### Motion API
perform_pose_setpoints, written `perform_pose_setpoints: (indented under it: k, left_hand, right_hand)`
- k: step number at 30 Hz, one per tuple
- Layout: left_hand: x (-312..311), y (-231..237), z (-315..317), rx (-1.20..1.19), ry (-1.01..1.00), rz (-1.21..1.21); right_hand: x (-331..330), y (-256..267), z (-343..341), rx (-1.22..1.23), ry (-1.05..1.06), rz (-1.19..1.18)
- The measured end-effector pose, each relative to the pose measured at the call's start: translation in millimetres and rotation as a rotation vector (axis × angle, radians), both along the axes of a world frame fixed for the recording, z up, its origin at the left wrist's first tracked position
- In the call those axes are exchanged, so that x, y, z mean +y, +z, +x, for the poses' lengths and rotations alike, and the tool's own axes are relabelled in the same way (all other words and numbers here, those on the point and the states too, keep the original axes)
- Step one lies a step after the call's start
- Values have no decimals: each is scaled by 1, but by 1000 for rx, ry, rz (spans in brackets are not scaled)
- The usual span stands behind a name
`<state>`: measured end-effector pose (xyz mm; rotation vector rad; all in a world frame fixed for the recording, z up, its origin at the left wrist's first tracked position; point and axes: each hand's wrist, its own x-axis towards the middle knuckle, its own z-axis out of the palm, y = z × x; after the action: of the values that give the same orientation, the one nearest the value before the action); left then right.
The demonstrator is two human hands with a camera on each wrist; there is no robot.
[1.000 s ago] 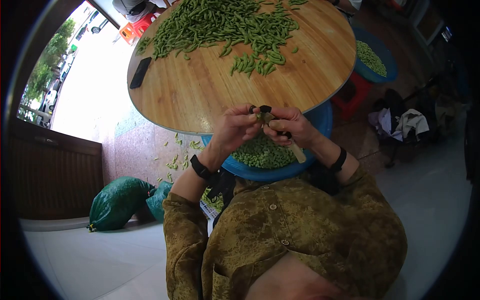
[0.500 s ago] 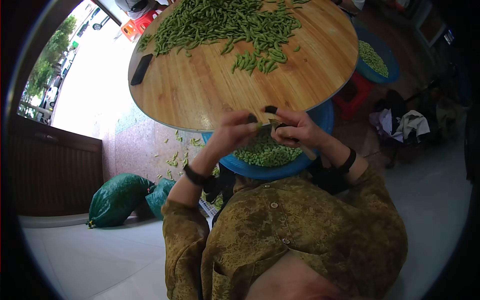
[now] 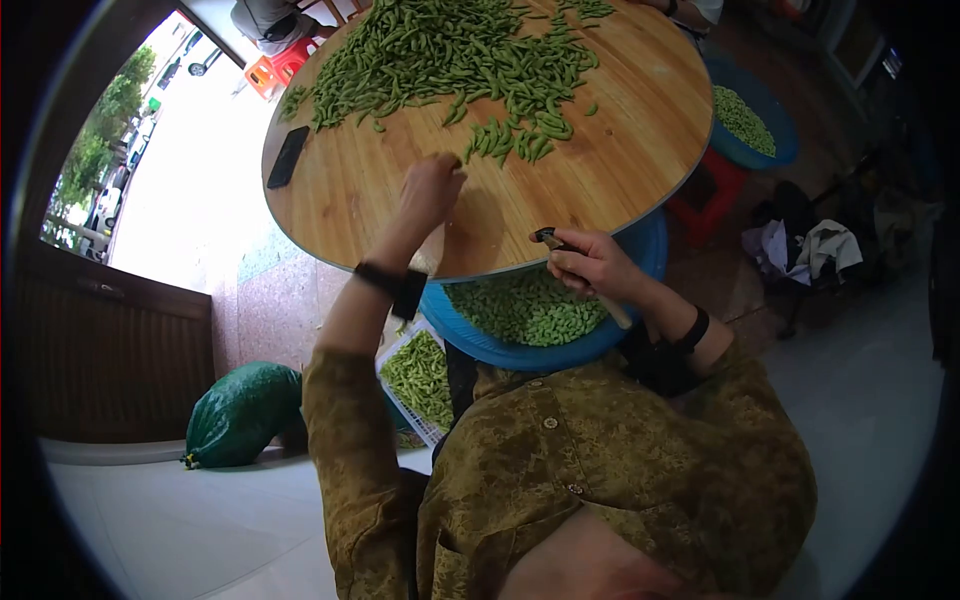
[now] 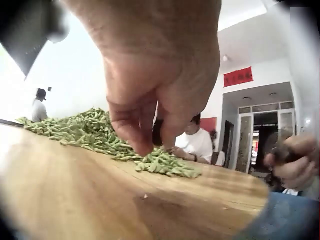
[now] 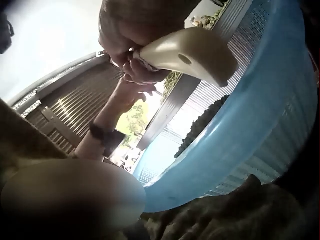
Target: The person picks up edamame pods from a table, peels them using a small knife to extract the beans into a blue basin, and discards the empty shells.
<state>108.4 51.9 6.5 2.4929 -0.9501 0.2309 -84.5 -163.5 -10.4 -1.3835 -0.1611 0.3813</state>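
My left hand (image 3: 430, 190) reaches over the round wooden table (image 3: 370, 215), fingers bent downward with a gap at the thumb in the left wrist view. Its fingertips are at the near edge of a small group of green bean pods (image 3: 515, 138); a larger heap of pods (image 3: 430, 65) lies behind. Above the table's near edge, my right hand (image 3: 597, 265) grips a small knife (image 3: 614, 312) by its pale handle, which shows a hole in the right wrist view. Black covers sit on some of its fingertips. Below is a blue basin (image 3: 470, 345) holding shelled green beans (image 3: 530, 308).
A dark phone-like slab (image 3: 288, 157) lies at the table's left. A white crate (image 3: 437, 433) of pods and a green sack (image 3: 240, 415) stand on the floor. At right are another blue basin (image 3: 783, 115) and a red stool (image 3: 712, 190). People sit across the table.
The hands were together over the basin, then parted. My left hand has moved forward and left to the pods; my right hand stays near the basin with the knife.
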Motion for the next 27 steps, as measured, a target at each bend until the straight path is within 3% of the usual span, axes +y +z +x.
perform_pose_setpoints:
  k: [3,5,9,11,12,14,17,27]
  left_hand:
    - [-31,-38,50,-67,83,-72]
    - [-37,-56,69,-72,155,45]
    - [-30,-43,51,-71,126,61]
    - [-23,-39,32,101,164,-192]
    - [-19,-33,16,99,155,-182]
    - [-12,-10,-25,878,36,-633]
    - [-12,5,-77,1152,-54,-838]
    - [-11,-4,-99,1229,-120,-932]
  right_hand:
    - [-5,-2,-2,-4,-79,7]
    - [-7,-8,-3,12,-99,92]
    - [-8,-10,-2,56,-141,164]
    - [-2,-5,2,102,-205,257]
    - [1,-4,4,100,-214,267]
    - [10,0,10,66,-175,319]
    - [22,4,13,39,-150,368]
    - [26,3,8,34,-31,366]
